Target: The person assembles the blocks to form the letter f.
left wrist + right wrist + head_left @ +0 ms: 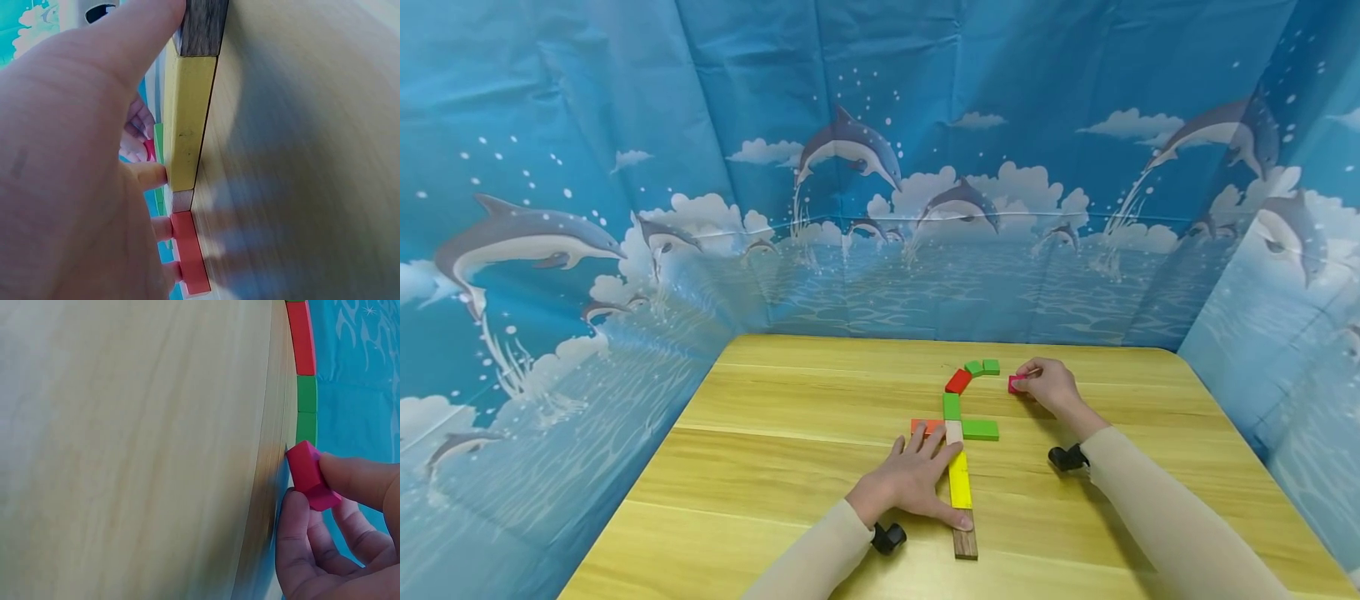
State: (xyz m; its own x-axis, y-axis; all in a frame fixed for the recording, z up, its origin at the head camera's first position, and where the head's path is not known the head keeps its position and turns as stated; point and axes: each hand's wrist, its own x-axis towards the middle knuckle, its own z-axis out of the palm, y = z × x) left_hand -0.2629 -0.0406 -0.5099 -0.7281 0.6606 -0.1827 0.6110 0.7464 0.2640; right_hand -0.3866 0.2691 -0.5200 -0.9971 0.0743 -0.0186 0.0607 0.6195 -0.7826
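Observation:
Between thumb and fingertips, my right hand [1051,387] pinches a small pink block [309,475], tilted in the right wrist view. It is close to the end of a curved row: two small green blocks [991,367], a red block [958,382] and another green block [952,407]. My left hand [913,482] is spread over the lower part of the row. Its thumb rests on the dark brown block [966,543], and its fingers touch the yellow block [192,125] and the orange-red block [191,253]. A pale block [953,432] joins these to a long green block [981,430].
The blocks lie on a wood-grain table [760,467] with rounded far corners. A blue dolphin-print curtain [865,283] hangs behind and along both sides. Black wrist cameras [1067,457] are worn at both cuffs.

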